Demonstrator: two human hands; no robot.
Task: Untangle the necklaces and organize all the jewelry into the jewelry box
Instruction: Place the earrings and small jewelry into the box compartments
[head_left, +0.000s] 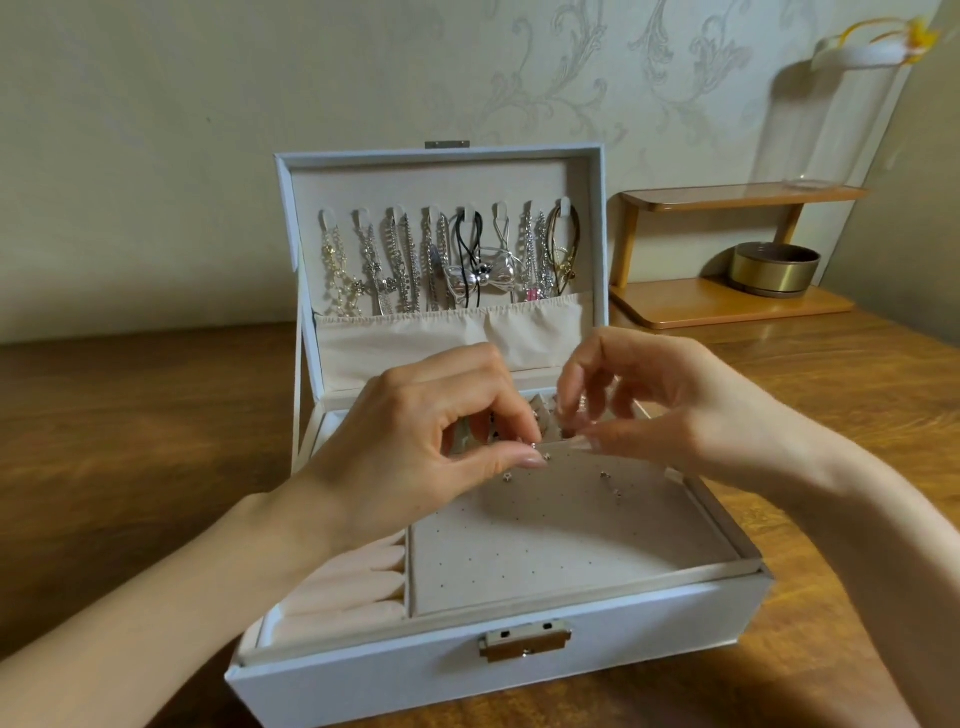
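Observation:
A white jewelry box (363, 670) stands open on the wooden table. Several necklaces (415, 260) hang from hooks inside its raised lid, above a cream pocket. In the top tray lies a beige perforated earring panel (545, 545) with a few small studs (610, 483) pushed into it. My left hand (415, 441) pinches the panel's far edge, with a small stud by its thumb and forefinger. My right hand (649, 405) hovers beside it, thumb and forefinger pinching something tiny at the same edge. Ring rolls (343, 587) fill the tray's left side.
A small wooden two-tier shelf (727, 306) stands at the back right, with a gold round tin (774, 270) on its lower level. The wall rises just behind the box. A brass clasp (524, 642) sits on the box front.

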